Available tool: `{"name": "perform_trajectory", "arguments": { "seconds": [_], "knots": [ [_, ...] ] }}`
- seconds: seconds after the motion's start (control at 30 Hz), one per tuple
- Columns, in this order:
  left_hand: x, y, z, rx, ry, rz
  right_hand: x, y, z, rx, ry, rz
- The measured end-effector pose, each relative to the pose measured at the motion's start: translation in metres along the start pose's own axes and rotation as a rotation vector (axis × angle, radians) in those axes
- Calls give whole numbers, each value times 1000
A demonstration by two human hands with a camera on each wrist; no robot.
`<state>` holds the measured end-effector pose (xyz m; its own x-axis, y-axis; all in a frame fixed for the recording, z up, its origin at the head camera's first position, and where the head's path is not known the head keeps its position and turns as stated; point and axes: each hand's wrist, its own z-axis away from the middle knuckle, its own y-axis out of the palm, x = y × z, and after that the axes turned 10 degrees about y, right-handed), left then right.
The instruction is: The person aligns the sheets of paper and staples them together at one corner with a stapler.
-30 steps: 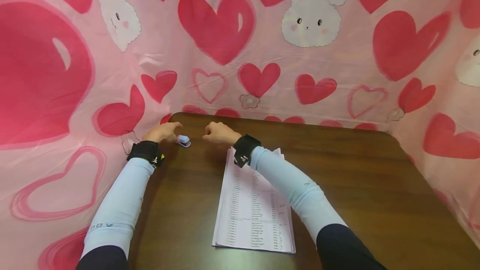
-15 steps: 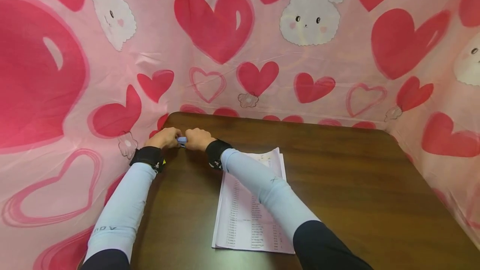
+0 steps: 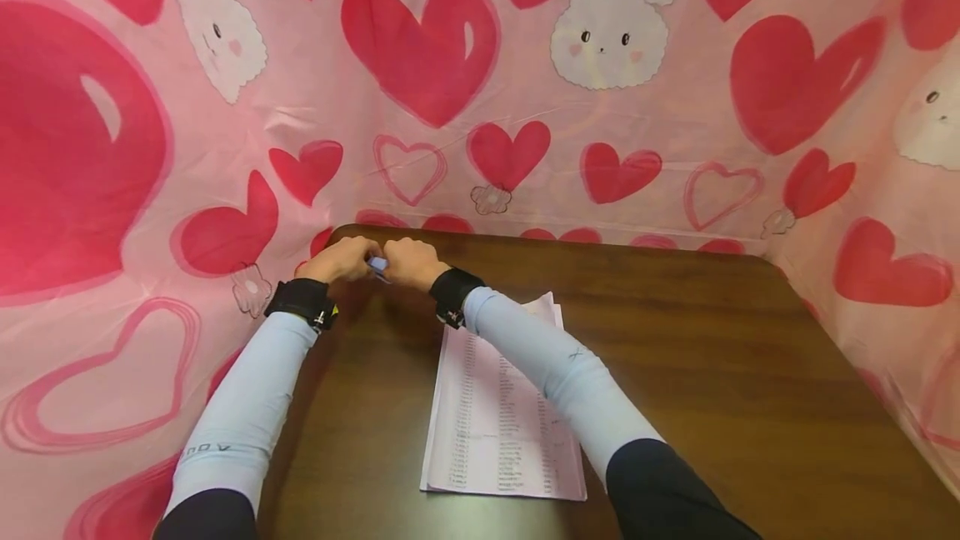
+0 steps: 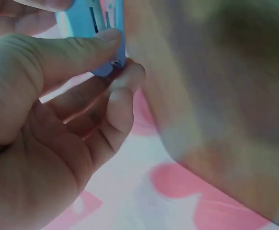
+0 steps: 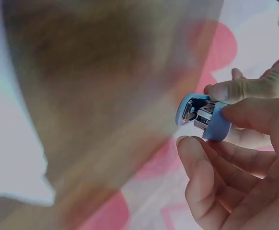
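A small blue stapler is between my two hands near the far left corner of the table. My left hand pinches one end of it between thumb and forefinger, as the left wrist view shows on the stapler. From the other side, my right hand holds the stapler, its thumb on the blue cover and its fingers curled below. The stapler's arms stand apart, with metal parts showing between them. It appears raised off the tabletop.
A stack of printed sheets lies on the brown wooden table, partly under my right forearm. Pink fabric with hearts and rabbits hangs along the table's back and sides.
My right hand has moved left to the stapler and taken hold of it. My left hand has also taken hold. Both hands have since shifted slightly up and right with the stapler.
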<state>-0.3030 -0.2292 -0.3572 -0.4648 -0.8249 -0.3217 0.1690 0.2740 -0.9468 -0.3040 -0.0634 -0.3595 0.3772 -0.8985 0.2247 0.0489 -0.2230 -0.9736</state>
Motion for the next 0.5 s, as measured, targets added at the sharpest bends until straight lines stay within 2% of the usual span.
{"name": "perform_trajectory", "arguments": {
  "seconds": [0.1, 0.23, 0.37, 0.5],
  "knots": [
    [-18, -6, -20, 9, 60, -6, -22, -17, 7, -35, 9, -1],
    [-49, -7, -46, 39, 132, -27, -56, -32, 22, -68, 19, -25],
    [-81, 4, -73, 45, 201, -58, -91, -41, 41, -74, 44, -85],
    [-111, 20, -97, 57, 225, -42, -122, -47, 57, -94, 100, -73]
  ]
}}
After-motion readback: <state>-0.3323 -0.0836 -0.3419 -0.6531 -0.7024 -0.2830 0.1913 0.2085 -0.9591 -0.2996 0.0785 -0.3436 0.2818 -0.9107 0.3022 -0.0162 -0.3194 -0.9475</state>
